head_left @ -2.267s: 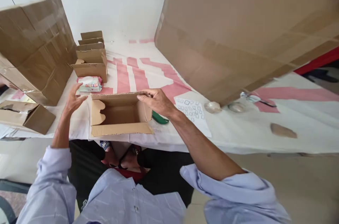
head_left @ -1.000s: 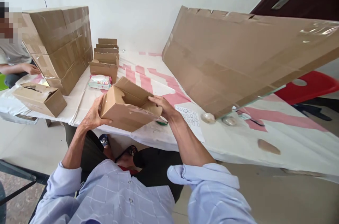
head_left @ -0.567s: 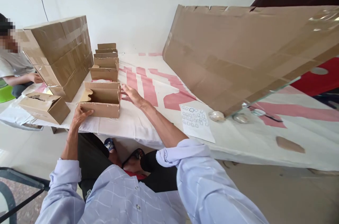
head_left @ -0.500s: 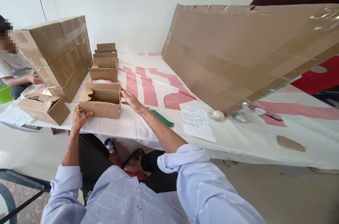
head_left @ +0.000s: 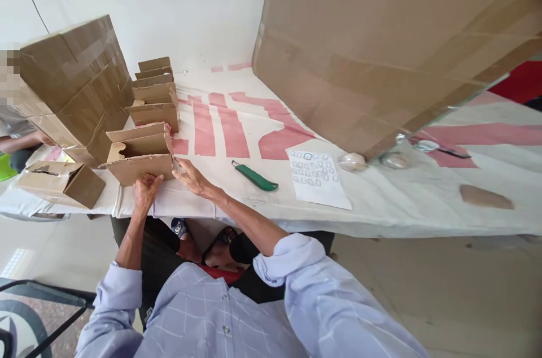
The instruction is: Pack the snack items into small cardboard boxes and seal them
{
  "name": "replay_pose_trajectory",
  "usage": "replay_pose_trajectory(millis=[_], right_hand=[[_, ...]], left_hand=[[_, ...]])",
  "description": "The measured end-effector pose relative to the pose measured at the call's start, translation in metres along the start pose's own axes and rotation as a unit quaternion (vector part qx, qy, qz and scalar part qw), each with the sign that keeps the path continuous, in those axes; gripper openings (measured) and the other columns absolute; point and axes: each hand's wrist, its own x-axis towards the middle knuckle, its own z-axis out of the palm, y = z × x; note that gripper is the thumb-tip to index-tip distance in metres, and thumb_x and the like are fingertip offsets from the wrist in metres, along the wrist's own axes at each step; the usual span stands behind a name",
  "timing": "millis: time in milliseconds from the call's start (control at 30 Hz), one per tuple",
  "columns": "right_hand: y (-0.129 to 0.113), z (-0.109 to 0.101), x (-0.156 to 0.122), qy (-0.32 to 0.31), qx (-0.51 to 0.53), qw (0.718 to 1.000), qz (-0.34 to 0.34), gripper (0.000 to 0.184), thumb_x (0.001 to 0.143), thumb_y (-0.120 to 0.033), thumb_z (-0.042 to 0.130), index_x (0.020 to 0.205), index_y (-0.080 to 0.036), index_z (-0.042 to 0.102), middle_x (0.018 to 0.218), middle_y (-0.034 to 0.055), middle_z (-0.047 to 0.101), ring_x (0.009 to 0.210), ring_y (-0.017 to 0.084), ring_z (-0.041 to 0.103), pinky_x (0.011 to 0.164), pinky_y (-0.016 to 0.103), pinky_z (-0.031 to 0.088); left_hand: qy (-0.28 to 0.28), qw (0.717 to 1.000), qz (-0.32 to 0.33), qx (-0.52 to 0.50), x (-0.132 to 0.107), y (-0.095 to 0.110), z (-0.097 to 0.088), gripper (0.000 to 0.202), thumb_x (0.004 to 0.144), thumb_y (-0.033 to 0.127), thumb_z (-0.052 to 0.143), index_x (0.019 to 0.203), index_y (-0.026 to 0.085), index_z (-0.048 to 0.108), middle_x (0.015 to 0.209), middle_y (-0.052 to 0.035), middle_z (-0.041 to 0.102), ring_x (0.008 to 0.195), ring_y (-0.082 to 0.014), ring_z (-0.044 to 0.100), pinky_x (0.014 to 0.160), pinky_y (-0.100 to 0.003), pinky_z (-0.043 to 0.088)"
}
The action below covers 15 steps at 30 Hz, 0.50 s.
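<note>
A small open-topped cardboard box [head_left: 139, 169] stands near the table's front edge, its long brown side facing me. My left hand [head_left: 145, 193] is closed against the lower middle of that side, its fingers curled and the thumb pointing right. At the box's lower right corner, my right hand [head_left: 192, 178] reaches in with its fingers stretched out and the fingertips touching the cardboard. Behind it runs a row of similar open boxes [head_left: 154, 115]. To the right of my right hand lies a green-handled tool [head_left: 256, 177], its working end not visible.
A taped cardboard stack [head_left: 76, 75] and a closed box [head_left: 63, 184] stand left; a co-worker's arm [head_left: 23, 140] shows beyond. A large cardboard panel [head_left: 359, 47] leans at right. Near it are a printed sheet [head_left: 317, 177], tape rolls [head_left: 353, 162] and scissors [head_left: 440, 149]. Pink strips [head_left: 232, 132] mark the cloth.
My left hand has moved from the box's left front corner to the middle of its front side. My right hand has slid lower at the right end. The view has shifted.
</note>
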Motion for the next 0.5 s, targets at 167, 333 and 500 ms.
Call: replay_pose_trajectory(millis=[167,333,500], right_hand=[[0.023,-0.026,-0.019,-0.013,-0.126,0.992,-0.028,0.054,0.109,-0.046,0.062,0.156,-0.020,0.063,0.154,0.0204,0.066,0.148,0.037,0.061,0.128,0.059,0.047],[0.038,-0.044,-0.034,-0.012,-0.148,0.987,-0.066,0.036,0.106,-0.036,0.066,0.139,-0.022,0.072,0.139,0.0173,0.072,0.134,0.035,0.066,0.122,0.057,0.053],[0.046,-0.044,-0.040,-0.011,-0.190,0.975,-0.115,0.027,0.106,-0.028,0.066,0.130,-0.021,0.075,0.135,0.0173,0.073,0.128,0.034,0.066,0.115,0.056,0.057]], left_hand=[[-0.012,0.999,0.015,0.042,0.037,-0.001,-0.020,0.038,0.087,0.062,0.077,0.073,0.027,0.073,0.077,-0.0086,0.079,0.083,-0.0334,0.077,0.078,-0.042,0.056],[-0.049,0.995,0.048,0.070,0.061,0.000,-0.044,0.046,0.088,0.066,0.073,0.067,0.025,0.071,0.063,-0.0032,0.068,0.069,-0.0254,0.068,0.069,-0.035,0.050],[-0.078,0.991,0.067,0.082,0.079,-0.001,-0.047,0.051,0.086,0.069,0.074,0.063,0.024,0.068,0.062,-0.0021,0.067,0.072,-0.0239,0.068,0.070,-0.033,0.051]])
